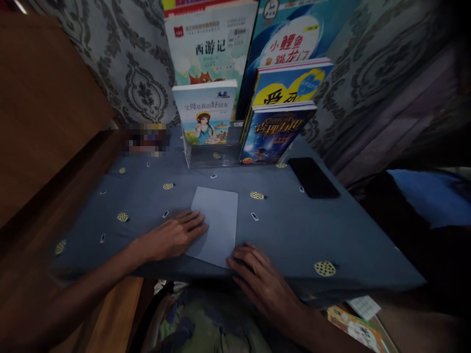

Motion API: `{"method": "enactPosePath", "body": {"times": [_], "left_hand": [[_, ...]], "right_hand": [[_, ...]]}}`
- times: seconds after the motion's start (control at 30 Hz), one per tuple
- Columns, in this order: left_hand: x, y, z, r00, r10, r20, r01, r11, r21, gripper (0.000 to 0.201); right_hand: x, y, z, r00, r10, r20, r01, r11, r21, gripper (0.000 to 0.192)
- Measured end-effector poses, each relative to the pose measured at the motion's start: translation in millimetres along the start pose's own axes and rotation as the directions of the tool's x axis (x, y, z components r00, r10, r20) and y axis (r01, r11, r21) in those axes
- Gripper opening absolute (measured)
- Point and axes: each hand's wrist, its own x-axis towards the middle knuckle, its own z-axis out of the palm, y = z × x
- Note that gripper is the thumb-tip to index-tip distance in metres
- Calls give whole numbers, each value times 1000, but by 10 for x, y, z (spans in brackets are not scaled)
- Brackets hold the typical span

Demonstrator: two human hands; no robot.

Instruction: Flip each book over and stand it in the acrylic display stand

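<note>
A plain pale sheet of paper (pixel 217 223), perhaps folded, lies flat near the front edge of the cloth-covered table (pixel 279 235). Across the sheet's left side rest the outstretched fingers of my left hand (pixel 178 234), palm down. At the lower right corner, my right hand (pixel 259 272) touches the paper with its fingertips. Its fingers are extended and slightly bent, and its thumb is hidden. Neither hand appears to lift the sheet off the table.
Behind the paper, a clear stand (pixel 209 159) holds several books (pixel 206 115). A black phone (pixel 314 177) lies at the right. Patterned curtains (pixel 142 73) hang behind, and a wooden panel (pixel 47 98) stands at the left. Another book (pixel 355 328) shows below the table's edge.
</note>
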Motion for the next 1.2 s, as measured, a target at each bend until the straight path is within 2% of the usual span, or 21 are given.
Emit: {"method": "enactPosePath", "body": {"times": [0.1, 0.2, 0.27, 0.33, 0.43, 0.53, 0.6, 0.7, 0.77, 0.83, 0.9, 1.0, 1.07, 1.1, 1.13, 1.2], "left_hand": [[-71, 99, 34, 997, 18, -71, -20, 999, -38, 46], [-177, 208, 104, 992, 39, -117, -51, 994, -98, 70], [-251, 268, 155, 992, 56, -117, -71, 989, -131, 87], [-316, 311, 193, 993, 66, -99, -80, 986, -148, 95], [-391, 344, 184, 995, 74, -62, -83, 983, -165, 93], [-455, 355, 65, 996, 80, -43, -87, 974, -208, 88], [-491, 356, -62, 993, 71, -93, -94, 960, -264, 82], [-509, 344, -261, 963, 0, -270, -105, 921, -376, 64], [-475, 321, -366, 900, -102, -424, -107, 891, -440, 48], [-391, 284, -441, 802, -219, -556, -103, 866, -489, 33], [-256, 231, -498, 703, -333, -629, -83, 840, -537, 21], [20, 110, -575, 545, -501, -672, -64, 774, -630, 19], [223, -12, -620, 437, -590, -679, -120, 710, -694, 20], [321, -85, -637, 395, -626, -672, -168, 670, -723, 21], [413, -164, -648, 366, -655, -661, -220, 630, -745, 22], [575, -323, -648, 349, -695, -628, -303, 550, -778, 26]], "right_hand": [[9, 8, 25, 999, 15, 46, -11, 997, -76, 38], [-18, 49, 75, 992, -30, 126, 42, 995, -91, 52], [-47, 72, 90, 986, -50, 160, 61, 996, -62, 54], [-60, 82, 71, 985, -53, 163, 58, 998, -25, 51], [-5, 72, -32, 988, -71, 137, 61, 996, 70, 42], [133, 50, -192, 991, -105, 83, 83, 968, 238, 35], [232, 48, -303, 997, -74, 26, 61, 942, 331, 35], [335, 98, -421, 997, 43, -60, -16, 917, 398, 34], [373, 183, -441, 990, 103, -98, -55, 914, 402, 33], [404, 307, -406, 984, 141, -107, -91, 922, 377, 33], [445, 454, -336, 981, 182, -70, -147, 926, 347, 33], [539, 655, -238, 951, 305, -40, -273, 897, 349, 31], [618, 737, -217, 912, 407, -59, -355, 852, 385, 31], [660, 758, -224, 894, 444, -64, -380, 825, 418, 32], [702, 768, -239, 882, 467, -59, -392, 798, 457, 34], [781, 761, -284, 873, 487, -28, -396, 741, 543, 36]]}}
